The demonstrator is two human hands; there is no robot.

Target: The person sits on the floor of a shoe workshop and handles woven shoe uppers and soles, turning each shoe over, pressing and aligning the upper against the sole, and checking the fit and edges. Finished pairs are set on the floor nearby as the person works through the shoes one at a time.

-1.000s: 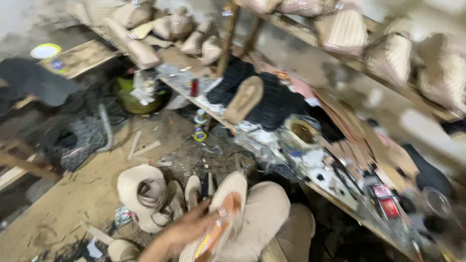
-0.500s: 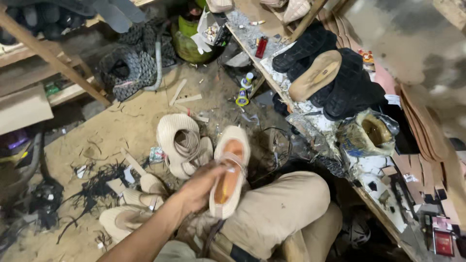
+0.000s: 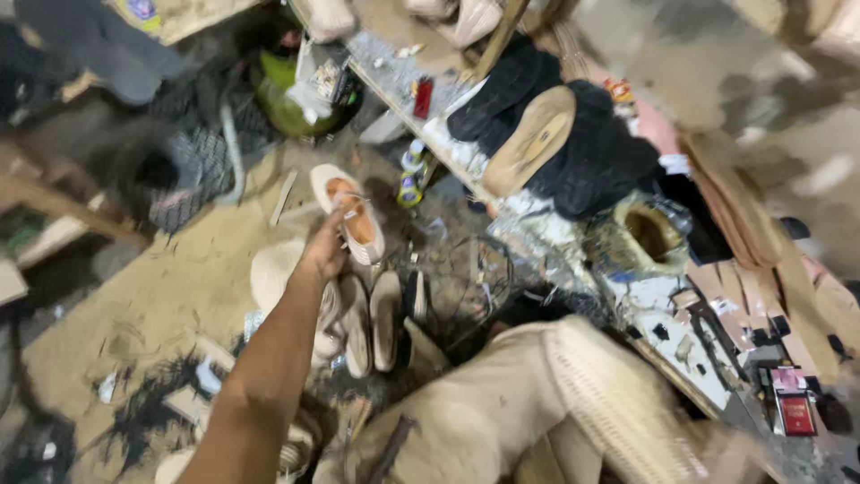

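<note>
My left hand [image 3: 324, 253] is stretched out over the dirt floor and grips a beige slip-on shoe [image 3: 354, 215] with an orange insole by its side, opening facing up. Just below the hand lie several similar beige shoes and soles [image 3: 369, 318] in a loose pile, next to a round beige piece [image 3: 267, 273]. My bent knee in tan trousers [image 3: 502, 403] fills the lower middle. My right hand is out of view.
A low cluttered bench runs diagonally at the right, with black cloth [image 3: 600, 157], a tan sole [image 3: 536, 143], an open glue tin [image 3: 647, 235], a red lighter [image 3: 423, 97] and flat tan pieces. A green bucket [image 3: 291, 103] and black netting [image 3: 193, 157] sit at the far left.
My left arm has stretched away from my knee, carrying the shoe out past the pile on the floor. The view has swung, so the bench sits higher and more to the right.
</note>
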